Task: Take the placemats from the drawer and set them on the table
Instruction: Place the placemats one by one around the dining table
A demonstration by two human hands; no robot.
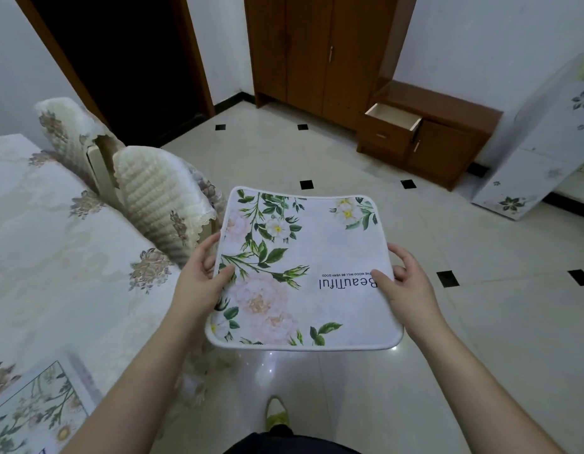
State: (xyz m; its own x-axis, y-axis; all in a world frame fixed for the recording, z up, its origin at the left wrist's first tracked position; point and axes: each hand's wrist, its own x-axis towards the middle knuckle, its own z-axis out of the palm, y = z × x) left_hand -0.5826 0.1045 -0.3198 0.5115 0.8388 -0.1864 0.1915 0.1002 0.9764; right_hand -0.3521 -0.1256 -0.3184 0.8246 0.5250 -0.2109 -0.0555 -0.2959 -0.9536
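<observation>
A glossy cream tile floor (366,371) with small black diamond insets fills most of the view. At left stands the table (54,240) under a pale cloth with a woven flower pattern; a second floral placemat (32,411) lies flat on its near corner. Two chairs (153,198) in ribbed, lace-edged covers are tucked against it. Far back, a low brown wooden cabinet (447,139) has its drawer (395,117) pulled out, its pale interior showing nothing. Held level above the floor is a soft, rounded-corner placemat (303,270) printed with flowers and "Beautiful". The left hand (202,276) and right hand (405,280) pinch its side edges, thumbs on top.
</observation>
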